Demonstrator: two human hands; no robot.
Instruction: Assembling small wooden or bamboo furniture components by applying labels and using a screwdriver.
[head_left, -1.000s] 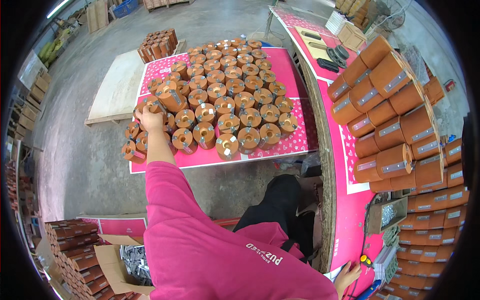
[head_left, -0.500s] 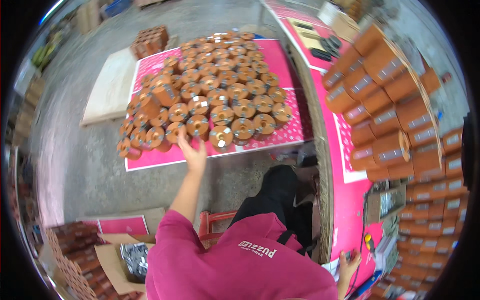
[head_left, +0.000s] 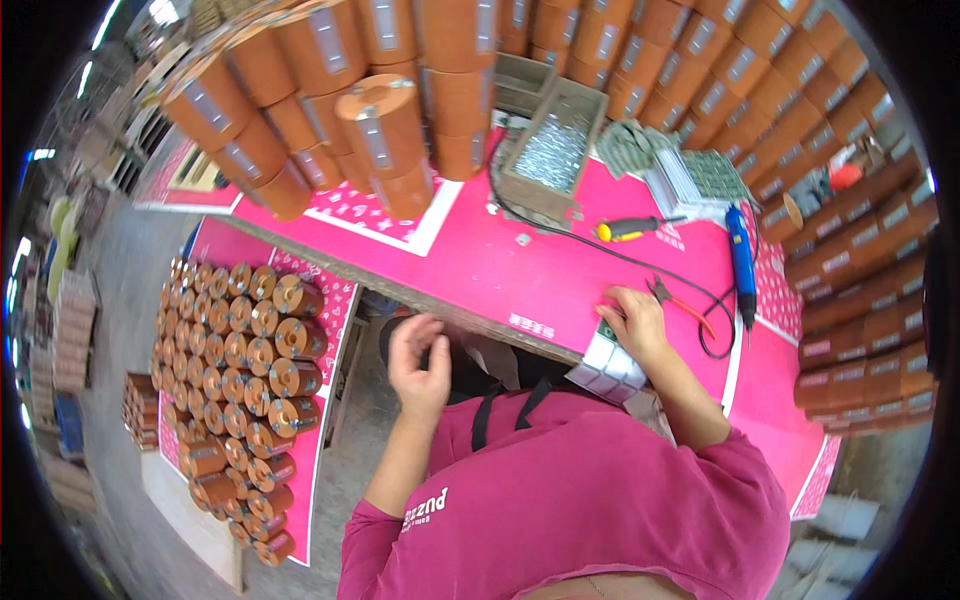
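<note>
My left hand hangs over the near edge of the pink-covered table, its fingers loosely curled with the thumb apart and nothing visible in them. At the table's edge, my right hand curls over the green corner of a label sheet with pale rectangles; the fingertips close on that corner. Beyond the hand lie red-handled pliers and a yellow-and-black screwdriver. A blue corded power screwdriver rests farther right.
Orange-brown cylinders with metal strips stand stacked along the table's back. A bin holds small shiny metal parts, beside a grey-green cloth and stacked label sheets. More cylinders cover a lower pink surface at left.
My view has swung right, from the lower surface to the table. My left hand has come away from the cylinders there, empty. My right hand stays at the table edge.
</note>
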